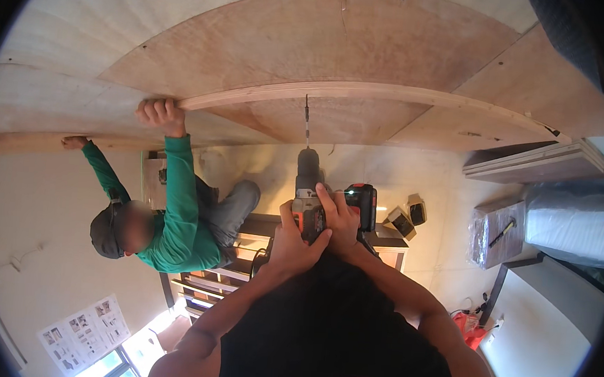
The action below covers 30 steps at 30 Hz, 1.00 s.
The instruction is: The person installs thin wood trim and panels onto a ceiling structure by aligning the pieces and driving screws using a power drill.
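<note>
A cordless drill (pixel 308 166) is held out in front of me, its long thin bit (pixel 306 122) pointing at a wooden strip (pixel 372 90) on the plywood panels (pixel 403 38). The bit's tip meets the strip's edge; whether it has entered the wood I cannot tell. My left hand (pixel 293 247) is closed round the rear of the drill body. Beside it, my right hand (pixel 341 223) wraps the handle, near the black battery (pixel 365 207). A co-worker in a green sleeve (pixel 180 180) presses one hand (pixel 160 113) against the strip's left part.
The co-worker's other hand touches a board at far left. Stacked panels (pixel 538 163) and a plastic-wrapped box (pixel 496 233) with a hammer-like tool (pixel 503 233) stand at right. Small open cartons (pixel 400 222) lie on the floor. Slatted wooden furniture (pixel 204 280) is below.
</note>
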Each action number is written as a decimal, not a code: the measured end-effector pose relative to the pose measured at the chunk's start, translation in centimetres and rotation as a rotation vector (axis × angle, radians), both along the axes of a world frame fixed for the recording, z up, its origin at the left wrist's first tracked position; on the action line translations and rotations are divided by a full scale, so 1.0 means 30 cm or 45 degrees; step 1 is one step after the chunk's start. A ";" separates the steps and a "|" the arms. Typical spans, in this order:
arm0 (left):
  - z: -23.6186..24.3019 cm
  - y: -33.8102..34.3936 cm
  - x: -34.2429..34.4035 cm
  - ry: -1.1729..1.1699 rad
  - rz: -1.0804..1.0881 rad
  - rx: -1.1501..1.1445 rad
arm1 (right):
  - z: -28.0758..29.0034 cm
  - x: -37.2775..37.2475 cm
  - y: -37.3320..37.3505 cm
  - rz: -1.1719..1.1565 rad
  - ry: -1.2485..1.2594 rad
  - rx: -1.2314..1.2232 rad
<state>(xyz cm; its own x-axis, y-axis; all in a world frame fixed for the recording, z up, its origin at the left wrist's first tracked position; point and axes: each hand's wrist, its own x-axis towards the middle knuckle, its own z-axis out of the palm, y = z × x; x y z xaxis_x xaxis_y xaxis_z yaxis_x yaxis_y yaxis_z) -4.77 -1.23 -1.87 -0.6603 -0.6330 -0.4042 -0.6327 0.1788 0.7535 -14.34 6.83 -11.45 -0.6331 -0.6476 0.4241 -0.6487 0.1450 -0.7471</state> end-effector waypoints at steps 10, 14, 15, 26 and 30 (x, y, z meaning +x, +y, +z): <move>-0.003 -0.015 0.004 0.072 -0.008 -0.091 | -0.012 0.003 0.005 0.086 -0.044 0.055; -0.014 -0.012 0.008 0.119 0.006 -0.117 | -0.020 -0.006 0.008 0.146 -0.026 0.047; -0.017 -0.012 0.005 0.117 0.007 -0.119 | -0.024 -0.007 0.009 0.143 -0.019 0.050; -0.055 -0.023 -0.022 0.149 0.107 -0.077 | -0.021 -0.052 -0.021 0.125 -0.022 0.035; -0.044 -0.037 -0.035 0.135 0.113 -0.041 | -0.033 -0.055 -0.032 0.153 -0.039 0.059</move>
